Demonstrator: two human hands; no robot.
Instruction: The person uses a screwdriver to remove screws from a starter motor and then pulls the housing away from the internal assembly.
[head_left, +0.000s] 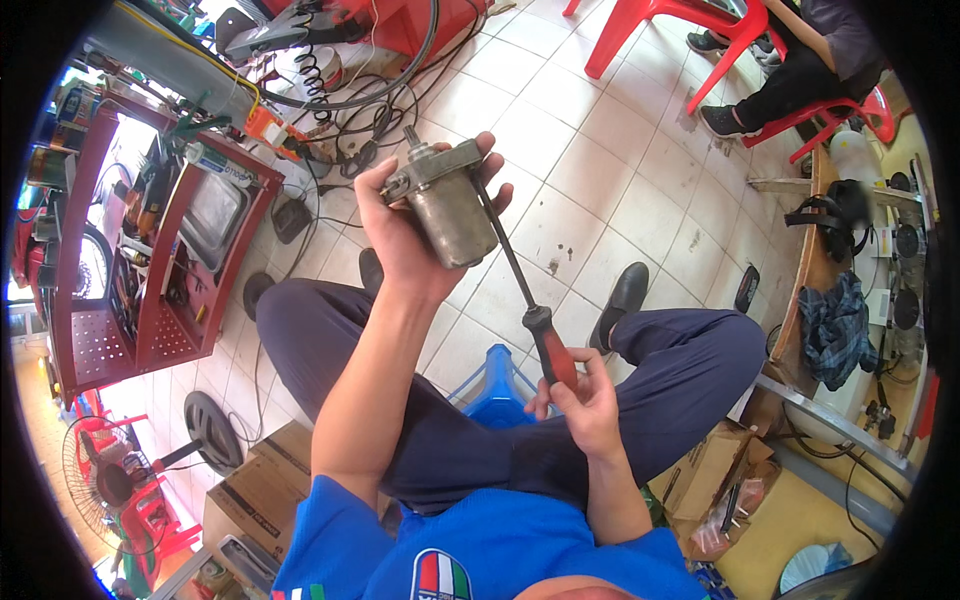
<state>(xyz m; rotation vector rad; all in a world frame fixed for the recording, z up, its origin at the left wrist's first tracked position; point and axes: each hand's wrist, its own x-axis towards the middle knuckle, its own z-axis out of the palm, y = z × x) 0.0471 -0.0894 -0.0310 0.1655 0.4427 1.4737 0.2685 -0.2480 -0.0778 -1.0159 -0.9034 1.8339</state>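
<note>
A small metal starter motor (452,215), cylindrical with a geared shaft at its top, is gripped in my left hand (405,235) above my knees. My left fingers wrap behind it and the thumb presses its side. My right hand (587,400) holds a screwdriver (551,350) by its red and black handle. The long dark shaft of the screwdriver runs up to the motor's flange on the right side; its tip is hidden behind the flange edge. Between my legs shows a blue plastic stool (496,385).
A dark red tool rack (170,340) with tools stands at left, near cables (350,140) on the tiled floor. A pedestal fan (105,480) and cardboard boxes (262,490) are at lower left. Another person (800,75) sits on a red chair at upper right. A bench (805,290) borders the right.
</note>
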